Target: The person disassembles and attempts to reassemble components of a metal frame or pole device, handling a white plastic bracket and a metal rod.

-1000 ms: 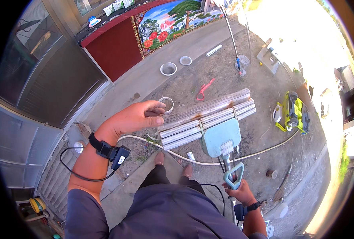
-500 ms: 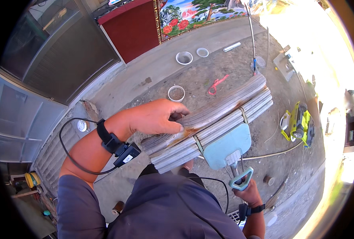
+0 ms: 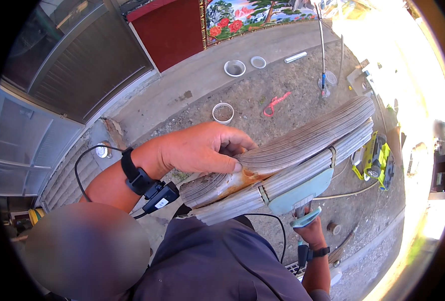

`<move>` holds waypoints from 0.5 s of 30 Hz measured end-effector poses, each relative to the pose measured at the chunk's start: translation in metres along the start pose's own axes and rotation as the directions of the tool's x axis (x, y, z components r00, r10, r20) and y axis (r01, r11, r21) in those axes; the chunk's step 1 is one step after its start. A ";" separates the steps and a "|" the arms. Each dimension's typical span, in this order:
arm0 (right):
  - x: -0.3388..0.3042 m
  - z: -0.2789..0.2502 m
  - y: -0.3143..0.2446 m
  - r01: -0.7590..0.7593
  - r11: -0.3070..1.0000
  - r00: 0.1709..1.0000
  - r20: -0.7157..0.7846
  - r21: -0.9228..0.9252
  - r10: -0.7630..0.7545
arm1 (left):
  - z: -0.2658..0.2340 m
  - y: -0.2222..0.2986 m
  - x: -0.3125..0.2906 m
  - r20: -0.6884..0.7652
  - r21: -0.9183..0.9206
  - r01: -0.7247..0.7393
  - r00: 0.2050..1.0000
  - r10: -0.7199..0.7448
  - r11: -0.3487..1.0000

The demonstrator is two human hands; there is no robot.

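A mop-like tool is raised in front of my body. Its long, grey, ribbed head (image 3: 302,134) is layered and carries a rusty brown stain near the left end. My left hand (image 3: 212,148) pinches the upper layer's edge beside that stain, thumb on top and the other fingers partly hidden. Narrow bands cross the lower layer (image 3: 232,208), which has a ragged left end. Against it lies a light blue plate (image 3: 305,190), seen at a slant, with a light blue loop lever (image 3: 306,217) below. My right hand (image 3: 311,233) is closed round the handle near this lever.
On the dirt ground stand a white tub of soil (image 3: 223,113) and a second tub (image 3: 234,68). A red ribbon (image 3: 276,104) lies beyond the mop head. To the right sits a yellow-green machine (image 3: 375,160) near a pale hose (image 3: 348,195). A long pole (image 3: 323,50) stands upright.
The grey head has tilted, and its right end has moved up and to the right. The blue plate now shows more edge-on. Both hands keep their hold.
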State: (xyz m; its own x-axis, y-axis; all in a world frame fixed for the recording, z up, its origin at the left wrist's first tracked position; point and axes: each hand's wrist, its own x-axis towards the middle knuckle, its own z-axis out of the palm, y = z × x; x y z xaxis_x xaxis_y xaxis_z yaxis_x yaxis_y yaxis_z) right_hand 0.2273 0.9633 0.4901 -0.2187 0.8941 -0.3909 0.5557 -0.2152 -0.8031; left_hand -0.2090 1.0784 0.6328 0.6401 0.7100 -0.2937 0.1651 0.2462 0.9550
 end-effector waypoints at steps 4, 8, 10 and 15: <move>0.004 0.001 0.005 0.025 0.999 1.000 -0.008 0.035 -0.025 | 0.001 -0.003 0.002 -0.002 -0.052 -0.007 1.000 0.006 0.999; 0.008 0.002 0.001 0.025 0.999 1.000 -0.004 0.019 -0.025 | 0.001 -0.001 0.002 0.016 -0.061 0.017 1.000 -0.016 0.998; 0.011 0.005 -0.002 0.040 0.999 0.999 -0.021 0.029 -0.039 | 0.002 0.001 0.003 0.022 -0.007 -0.003 1.000 0.003 1.000; 0.011 0.009 0.002 0.014 0.993 0.994 -0.105 0.120 -0.001 | 0.005 0.007 0.004 -0.019 0.225 -0.122 0.991 0.129 0.967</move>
State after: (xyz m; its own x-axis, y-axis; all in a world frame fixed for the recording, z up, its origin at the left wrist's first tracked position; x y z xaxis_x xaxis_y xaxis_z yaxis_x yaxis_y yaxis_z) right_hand 0.2187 0.9691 0.4800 -0.1341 0.9306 -0.3405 0.4522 -0.2483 -0.8566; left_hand -0.2016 1.0801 0.6388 0.6416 0.7483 -0.1686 0.2503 0.0035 0.9682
